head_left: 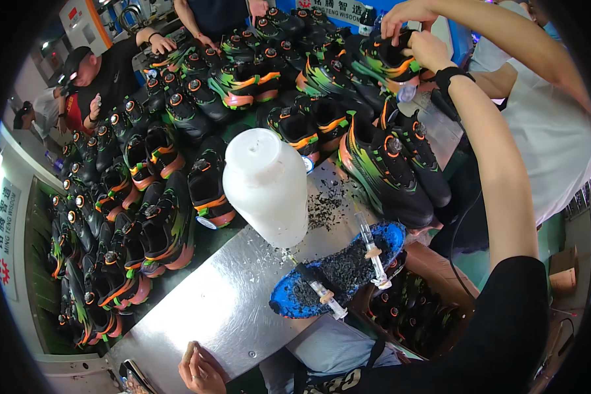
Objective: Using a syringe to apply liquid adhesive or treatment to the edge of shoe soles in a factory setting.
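Curling loosely at the metal table's (203, 302) near edge, the left hand (201, 372) may hold something; I cannot tell. Right of it, two syringes (328, 299) lie across a crumb-covered blue shoe-shaped piece (393, 235); beyond stands a white bottle (266, 197). Far right, the right hand's (429, 51) part-bent fingers meet a dark shoe (379, 68), grip unclear.

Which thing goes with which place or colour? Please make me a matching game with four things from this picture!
1. bottle
2. clear syringes
3. right hand
4. left hand

A. up at a black, green and orange shoe
B. by the metal table's near edge
C. plain white
D. lying across a blue, sole-shaped piece

Pairs: 1-C, 2-D, 3-A, 4-B
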A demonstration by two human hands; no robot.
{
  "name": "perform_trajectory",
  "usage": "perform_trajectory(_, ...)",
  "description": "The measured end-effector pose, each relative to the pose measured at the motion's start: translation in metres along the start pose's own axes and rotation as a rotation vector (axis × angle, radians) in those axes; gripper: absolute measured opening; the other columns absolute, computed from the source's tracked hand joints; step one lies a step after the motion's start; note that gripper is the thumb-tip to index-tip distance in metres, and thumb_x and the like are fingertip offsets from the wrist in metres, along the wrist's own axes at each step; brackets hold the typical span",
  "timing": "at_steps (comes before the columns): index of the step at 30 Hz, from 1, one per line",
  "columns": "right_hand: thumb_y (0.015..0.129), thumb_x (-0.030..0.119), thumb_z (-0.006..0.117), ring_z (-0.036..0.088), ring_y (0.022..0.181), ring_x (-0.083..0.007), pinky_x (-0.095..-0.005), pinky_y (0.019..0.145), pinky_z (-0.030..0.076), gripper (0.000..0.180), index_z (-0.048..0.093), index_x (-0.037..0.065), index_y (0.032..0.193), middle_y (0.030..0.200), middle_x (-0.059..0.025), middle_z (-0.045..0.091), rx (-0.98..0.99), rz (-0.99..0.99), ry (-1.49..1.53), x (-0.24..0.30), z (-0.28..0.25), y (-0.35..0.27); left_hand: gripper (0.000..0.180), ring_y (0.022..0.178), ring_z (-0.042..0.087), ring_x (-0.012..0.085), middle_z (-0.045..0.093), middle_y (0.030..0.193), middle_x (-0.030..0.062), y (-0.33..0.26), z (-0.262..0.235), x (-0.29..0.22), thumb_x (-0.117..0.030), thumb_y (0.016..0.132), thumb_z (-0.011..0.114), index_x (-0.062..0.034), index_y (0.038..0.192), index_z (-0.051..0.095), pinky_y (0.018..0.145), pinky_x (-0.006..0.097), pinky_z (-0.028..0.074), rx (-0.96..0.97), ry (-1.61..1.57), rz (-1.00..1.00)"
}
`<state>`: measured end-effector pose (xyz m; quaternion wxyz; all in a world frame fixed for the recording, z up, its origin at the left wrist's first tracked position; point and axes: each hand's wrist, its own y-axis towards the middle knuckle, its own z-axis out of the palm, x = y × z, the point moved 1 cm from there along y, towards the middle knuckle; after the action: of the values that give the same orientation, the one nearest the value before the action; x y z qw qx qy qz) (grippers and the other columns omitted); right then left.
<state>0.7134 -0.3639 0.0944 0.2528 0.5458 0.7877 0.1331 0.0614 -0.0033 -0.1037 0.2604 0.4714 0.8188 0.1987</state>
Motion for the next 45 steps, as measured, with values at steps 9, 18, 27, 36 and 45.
perform_trajectory(9,0.087,0.023,0.063,0.065,0.078,-0.0388,-0.0425,0.077,0.051,0.021,0.072,0.004,0.084,0.082,-0.0187,0.067,-0.743,-0.060,0.397,-0.021,-0.011,-0.034,0.022,0.104,0.066,0.0289,0.069,0.113,0.0102,-0.013,0.019,0.013,0.004,0.088,0.057,0.0005,0.107,0.068,0.084,0.037,0.055,0.021,0.031,-0.018)
perform_trajectory(18,0.095,0.012,0.060,0.063,0.083,-0.0095,-0.0263,0.080,0.051,0.019,0.069,-0.003,0.100,0.086,-0.0047,0.071,0.144,0.271,1.035,0.020,-0.095,-0.363,0.017,0.091,0.070,0.0251,0.072,0.105,0.0101,-0.005,0.017,-0.001,-0.006,0.092,0.059,0.0014,0.099,0.072,0.074,0.033,0.057,-0.074,0.098,0.009)
perform_trajectory(27,0.092,0.018,0.062,0.065,0.072,-0.0081,-0.0200,0.060,0.046,0.019,0.073,0.008,0.104,0.092,-0.0025,0.073,0.804,1.380,1.350,-0.009,0.094,-0.706,0.039,0.120,0.054,0.0347,0.056,0.134,0.0166,-0.019,0.011,0.018,-0.025,0.098,0.050,-0.0034,0.129,0.057,0.100,0.046,0.042,0.304,-0.084,0.294)
perform_trajectory(36,0.087,0.010,0.063,0.067,0.066,-0.0127,-0.0266,0.054,0.049,0.016,0.076,0.006,0.096,0.084,-0.0032,0.074,1.007,1.533,1.116,0.013,0.188,-0.816,0.084,0.133,0.039,0.0413,0.039,0.148,0.0194,-0.028,0.013,0.005,-0.009,0.067,0.072,-0.0128,0.144,0.040,0.109,0.054,0.031,0.515,0.202,0.574)
perform_trajectory(45,0.076,0.040,0.079,0.068,0.103,-0.0312,-0.0433,0.087,0.055,0.082,0.044,0.003,0.141,0.113,-0.0200,0.068,0.786,1.134,0.675,0.073,0.294,-0.816,0.090,0.133,0.036,0.0452,0.033,0.151,0.0230,-0.023,0.012,0.003,0.003,0.063,0.063,-0.0086,0.147,0.035,0.109,0.055,0.031,0.585,0.221,0.546)
